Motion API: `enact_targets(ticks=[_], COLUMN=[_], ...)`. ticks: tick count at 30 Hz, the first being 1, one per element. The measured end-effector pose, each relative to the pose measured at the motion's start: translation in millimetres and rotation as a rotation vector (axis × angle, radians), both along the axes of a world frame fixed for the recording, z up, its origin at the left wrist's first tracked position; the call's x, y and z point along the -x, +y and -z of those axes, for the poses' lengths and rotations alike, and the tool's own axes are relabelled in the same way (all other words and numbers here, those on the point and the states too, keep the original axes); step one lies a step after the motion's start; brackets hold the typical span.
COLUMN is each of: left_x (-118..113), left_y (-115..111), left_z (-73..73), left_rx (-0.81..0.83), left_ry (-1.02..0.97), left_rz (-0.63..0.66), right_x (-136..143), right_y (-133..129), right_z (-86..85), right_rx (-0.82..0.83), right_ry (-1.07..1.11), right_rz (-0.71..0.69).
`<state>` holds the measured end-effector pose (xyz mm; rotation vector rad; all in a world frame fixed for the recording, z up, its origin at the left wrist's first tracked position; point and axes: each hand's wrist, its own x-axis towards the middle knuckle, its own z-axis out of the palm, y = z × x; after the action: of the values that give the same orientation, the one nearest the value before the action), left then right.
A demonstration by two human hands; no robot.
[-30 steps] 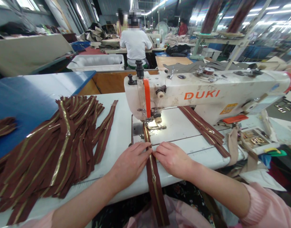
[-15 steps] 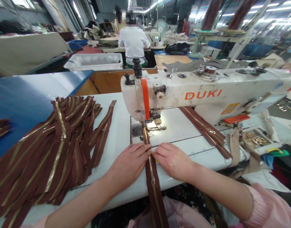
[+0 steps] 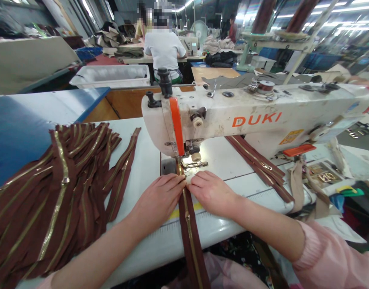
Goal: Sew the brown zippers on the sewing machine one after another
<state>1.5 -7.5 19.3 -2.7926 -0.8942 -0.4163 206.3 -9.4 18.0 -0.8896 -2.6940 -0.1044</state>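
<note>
A brown zipper (image 3: 188, 224) with gold teeth runs from under the presser foot of the white sewing machine (image 3: 211, 116) down over the table's front edge. My left hand (image 3: 160, 196) grips its left edge, fingers pressed together just in front of the foot. Opposite, my right hand (image 3: 213, 192) pinches the zipper's right edge, its fingertips close to those of my left. The metal slider shows on the zipper below both hands. Where the zipper goes under the foot (image 3: 194, 164), its far end is hidden.
A large heap of brown zippers (image 3: 82, 192) lies at left, with a few more (image 3: 122, 176) beside it. Other zippers (image 3: 256, 160) lie under the machine arm. A tray of metal parts (image 3: 323, 176) stands at right. A person in white (image 3: 163, 50) sits ahead near a white bin (image 3: 112, 76).
Both hands have moved forward toward the presser foot with the zipper, and its slider has come up closer to the machine. The view has shifted slightly.
</note>
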Motion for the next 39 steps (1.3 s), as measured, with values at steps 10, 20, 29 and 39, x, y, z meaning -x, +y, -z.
enact_targets(ticks=[10, 20, 29, 39], left_x=[-2.1, -3.9, -1.7, 2.8], left_y=[17.2, 12.7, 12.5, 0.3], left_z=[5.2, 1.5, 3.5, -1.2], left_rx=[-0.114, -0.112, -0.093, -0.013], left_ry=[-0.07, -0.092, -0.099, -0.129], left_rz=[0.011, -0.016, -0.022, -0.068], right_x=[8.0, 12.1, 8.4, 5.7], right_y=[27.3, 30.5, 25.1, 19.6], right_z=[2.2, 3.7, 6.1, 3.5], right_rx=[0.019, 0.066, 0.0, 0.022], right_ry=[0.014, 0.035, 0.061, 0.088], right_rz=[0.059, 0.136, 0.168, 0.178])
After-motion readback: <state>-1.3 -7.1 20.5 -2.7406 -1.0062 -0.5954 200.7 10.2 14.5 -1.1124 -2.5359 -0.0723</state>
